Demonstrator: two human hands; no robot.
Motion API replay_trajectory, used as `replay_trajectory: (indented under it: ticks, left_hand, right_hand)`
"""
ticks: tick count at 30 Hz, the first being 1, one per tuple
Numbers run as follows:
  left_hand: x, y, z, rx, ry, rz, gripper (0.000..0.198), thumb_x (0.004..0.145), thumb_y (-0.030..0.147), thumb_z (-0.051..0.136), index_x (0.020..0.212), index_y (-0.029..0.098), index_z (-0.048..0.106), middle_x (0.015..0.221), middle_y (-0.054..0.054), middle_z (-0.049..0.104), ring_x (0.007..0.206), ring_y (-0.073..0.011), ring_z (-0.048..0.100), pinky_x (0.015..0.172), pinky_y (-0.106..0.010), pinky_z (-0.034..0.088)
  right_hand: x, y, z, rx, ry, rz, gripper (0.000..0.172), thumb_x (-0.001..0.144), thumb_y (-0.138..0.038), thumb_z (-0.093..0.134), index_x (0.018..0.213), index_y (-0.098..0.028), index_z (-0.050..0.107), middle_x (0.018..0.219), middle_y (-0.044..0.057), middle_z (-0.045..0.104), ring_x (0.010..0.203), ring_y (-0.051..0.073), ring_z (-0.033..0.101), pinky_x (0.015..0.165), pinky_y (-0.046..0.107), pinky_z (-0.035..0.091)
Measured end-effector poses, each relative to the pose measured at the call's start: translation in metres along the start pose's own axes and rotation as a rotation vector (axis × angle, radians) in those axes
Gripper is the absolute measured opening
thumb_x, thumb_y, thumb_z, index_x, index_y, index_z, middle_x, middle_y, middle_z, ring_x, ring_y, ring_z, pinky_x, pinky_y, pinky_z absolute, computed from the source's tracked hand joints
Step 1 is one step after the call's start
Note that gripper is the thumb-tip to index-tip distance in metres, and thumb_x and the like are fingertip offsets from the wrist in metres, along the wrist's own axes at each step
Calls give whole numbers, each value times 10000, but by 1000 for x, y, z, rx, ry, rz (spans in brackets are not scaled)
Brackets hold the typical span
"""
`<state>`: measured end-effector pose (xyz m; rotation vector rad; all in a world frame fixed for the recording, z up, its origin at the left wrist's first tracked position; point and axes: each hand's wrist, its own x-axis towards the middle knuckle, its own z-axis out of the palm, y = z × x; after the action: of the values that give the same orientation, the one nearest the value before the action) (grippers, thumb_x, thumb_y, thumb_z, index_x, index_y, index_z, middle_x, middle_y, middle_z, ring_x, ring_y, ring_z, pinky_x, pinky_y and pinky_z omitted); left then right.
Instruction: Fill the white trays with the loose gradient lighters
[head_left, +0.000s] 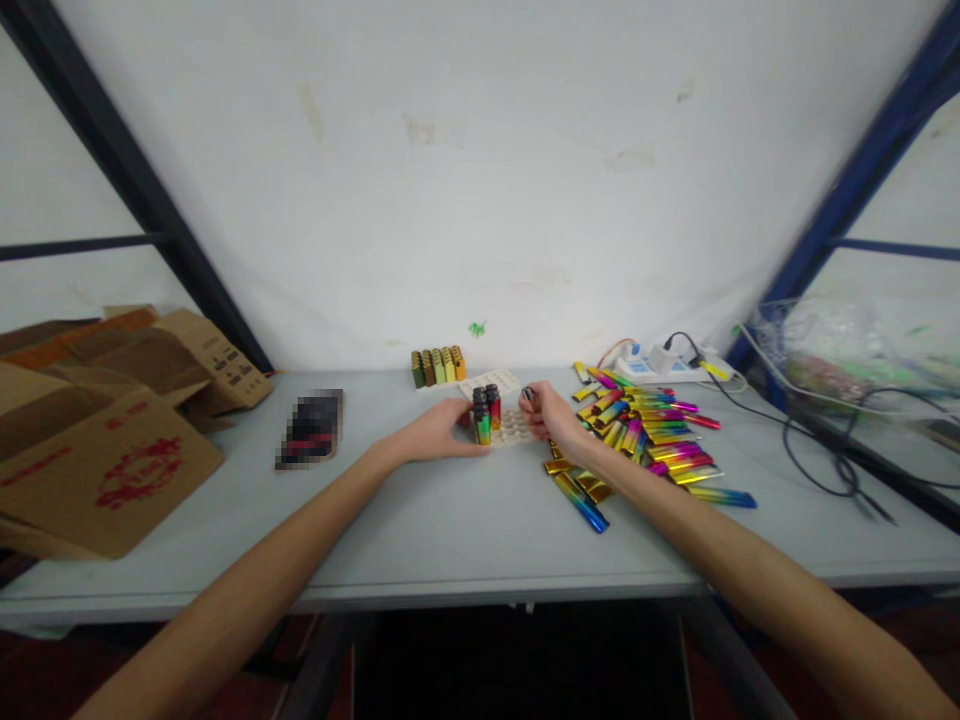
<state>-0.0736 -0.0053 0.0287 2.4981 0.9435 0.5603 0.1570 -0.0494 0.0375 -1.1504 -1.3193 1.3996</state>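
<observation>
My left hand (442, 428) grips the left end of a white tray with holes (512, 428), its thumb along the front edge and its fingers behind. Several lighters (482, 415) with black tops and shiny coloured bodies stand upright in the tray, close to that hand. Over the tray's right end, my right hand (547, 418) is closed around a lighter (528, 394); only its dark top shows, the rest hidden by the fingers. A loose pile of shiny rainbow-coloured lighters or sleeves (637, 430) lies just right of my right hand.
Behind the tray lies another white holed tray (491, 384), beside a block of upright lighters (439, 366). Cardboard boxes (112, 470) fill the left side, near a pixelated dark object (311, 428). A power strip (667, 368), black cables (817, 470) and a plastic bag (840, 345) are at right.
</observation>
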Motion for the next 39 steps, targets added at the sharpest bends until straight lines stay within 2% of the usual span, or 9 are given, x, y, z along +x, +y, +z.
replay_trajectory:
  ticks: [7,14,19,24,27,30,33,36,39]
  left_hand:
    - [0,-1,0,4,9,20,566,734,613,773,1033,144,669,940,-71,693,799,-240,636,738,-340,526]
    - [0,1,0,-28,12,6,566,727,595,783,1049,143,673,947,-74,697,803,-241,628,766,-352,539]
    - [0,-1,1,-3,14,8,576,724,620,774,1027,141,674,926,-68,686,787,-237,618,735,-341,522]
    - [0,-2,1,19,13,6,566,731,622,768,1011,141,668,906,-60,674,777,-231,611,717,-330,507]
    - [-1,-1,0,5,12,23,553,747,607,764,1025,140,668,919,-61,677,785,-226,609,726,-324,503]
    - [-1,0,-1,3,5,28,545,747,593,770,1030,139,665,924,-58,678,788,-224,607,724,-317,498]
    - [0,-1,-1,9,0,23,543,747,573,775,1045,134,660,944,-64,679,800,-225,606,728,-314,497]
    - [0,-2,0,17,2,14,540,734,552,786,1050,133,658,959,-68,681,808,-228,609,728,-317,498]
    - [0,-3,0,13,-2,12,540,731,563,780,1044,137,667,942,-63,678,797,-228,607,720,-324,500]
  right_hand:
    - [1,2,1,-128,-10,-92,286,924,-376,304,668,-250,321,562,-64,235,465,115,179,425,242,186]
    - [3,8,2,-224,-38,-160,463,981,-514,301,607,-243,342,521,-53,270,458,115,215,449,262,233]
    - [1,9,-1,-368,30,-215,365,948,-354,287,602,-244,321,493,-51,299,460,118,278,479,270,239]
    - [3,11,-4,-405,61,-231,385,975,-396,283,626,-243,334,510,-52,310,486,121,286,490,276,239]
    - [4,12,-3,-321,72,-253,484,1002,-567,286,672,-232,401,555,-55,335,506,123,312,498,267,274]
    - [4,12,-2,-290,81,-326,545,1004,-659,269,862,-213,550,633,-50,418,562,135,406,547,261,360]
    - [5,14,-3,-346,88,-412,498,1015,-636,321,1014,-214,584,744,-29,521,674,147,510,647,267,446]
    - [7,18,-4,-406,66,-472,405,983,-594,481,1016,-206,593,887,8,627,790,157,590,745,280,497]
    - [7,19,-3,-462,85,-556,358,947,-540,588,1020,-192,635,990,47,666,881,174,633,808,292,511]
